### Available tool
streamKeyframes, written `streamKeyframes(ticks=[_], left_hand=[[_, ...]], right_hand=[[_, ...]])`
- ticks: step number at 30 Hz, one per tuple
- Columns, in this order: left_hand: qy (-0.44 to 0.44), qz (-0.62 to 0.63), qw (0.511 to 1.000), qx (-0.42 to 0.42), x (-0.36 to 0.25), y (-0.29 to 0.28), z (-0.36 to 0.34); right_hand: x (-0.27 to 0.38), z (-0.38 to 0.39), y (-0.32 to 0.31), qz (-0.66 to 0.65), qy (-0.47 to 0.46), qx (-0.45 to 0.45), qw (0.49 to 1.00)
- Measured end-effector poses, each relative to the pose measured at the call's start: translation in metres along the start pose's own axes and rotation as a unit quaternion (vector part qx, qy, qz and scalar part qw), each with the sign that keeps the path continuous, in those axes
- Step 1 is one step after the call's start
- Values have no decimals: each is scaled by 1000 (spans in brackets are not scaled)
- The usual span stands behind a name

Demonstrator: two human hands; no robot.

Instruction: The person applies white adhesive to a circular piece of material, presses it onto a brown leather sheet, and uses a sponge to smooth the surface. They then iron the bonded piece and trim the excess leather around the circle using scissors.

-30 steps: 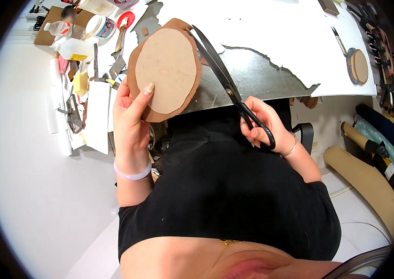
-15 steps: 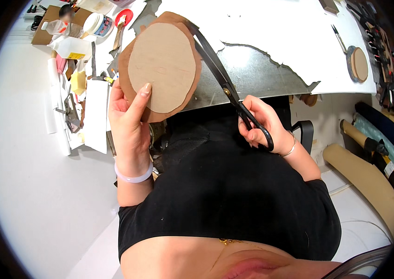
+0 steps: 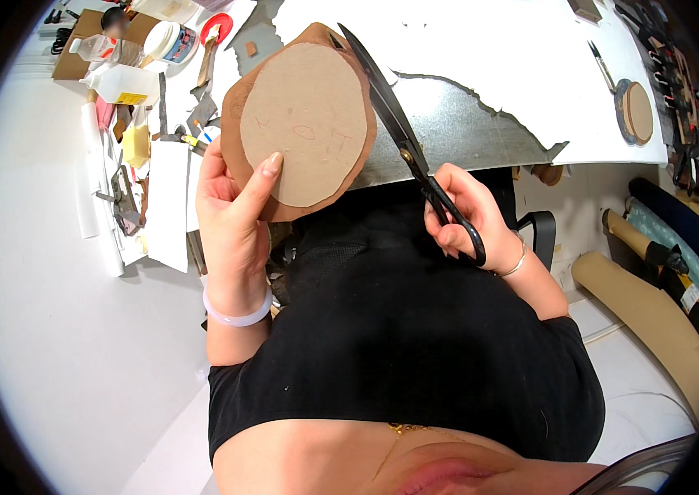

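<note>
My left hand [image 3: 234, 206] grips an oval of brown, leather-like material [image 3: 238, 140] with a slightly smaller beige card [image 3: 304, 99] on its face, faintly marked in pencil or ink. My thumb presses on the card's lower part; the fingers are partly behind the piece. My right hand [image 3: 469, 219] is wrapped round the handles of long black scissors [image 3: 405, 144], whose blades reach up along the piece's right side to its upper edge. Both hands are above my lap, at the near edge of the worktable [image 3: 481, 25].
Bottles [image 3: 122, 82], a white tub [image 3: 168, 41], a yellow block [image 3: 135, 144] and scraps crowd the left. A brush [image 3: 601, 66] and layered oval pieces [image 3: 638, 111] lie right, beside a rack of tools [image 3: 671, 99]. Rolls of material [image 3: 638, 330] stand at lower right.
Since half a second ago the brown piece and card have shifted right and turned slightly in my left hand. The scissors' tips have edged up and left along the upper edge.
</note>
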State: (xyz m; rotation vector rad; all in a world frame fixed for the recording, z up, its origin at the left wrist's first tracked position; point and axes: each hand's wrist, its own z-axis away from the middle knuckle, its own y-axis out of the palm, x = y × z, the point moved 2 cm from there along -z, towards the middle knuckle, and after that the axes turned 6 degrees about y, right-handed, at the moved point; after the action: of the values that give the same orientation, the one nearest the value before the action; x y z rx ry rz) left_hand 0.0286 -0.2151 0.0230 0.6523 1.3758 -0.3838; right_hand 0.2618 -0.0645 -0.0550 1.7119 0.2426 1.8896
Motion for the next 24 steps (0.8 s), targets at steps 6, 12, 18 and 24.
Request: streamKeyframes(ticks=[6,12,18,24], left_hand=[[12,-8,1000,-1,-2,1,0],[15,-20,1000,2,-5,-1,0],[18,-30,999,-4,-8,-4,-1],[26,-17,999,-24,-11,-13,-8]], right_hand=[[0,0,0,28,-10,-10,1000],[0,1,0,46,-1,-22,999],[0,2,-1,40,18,-31,999],[1,1,-6,-37,25,38,998]])
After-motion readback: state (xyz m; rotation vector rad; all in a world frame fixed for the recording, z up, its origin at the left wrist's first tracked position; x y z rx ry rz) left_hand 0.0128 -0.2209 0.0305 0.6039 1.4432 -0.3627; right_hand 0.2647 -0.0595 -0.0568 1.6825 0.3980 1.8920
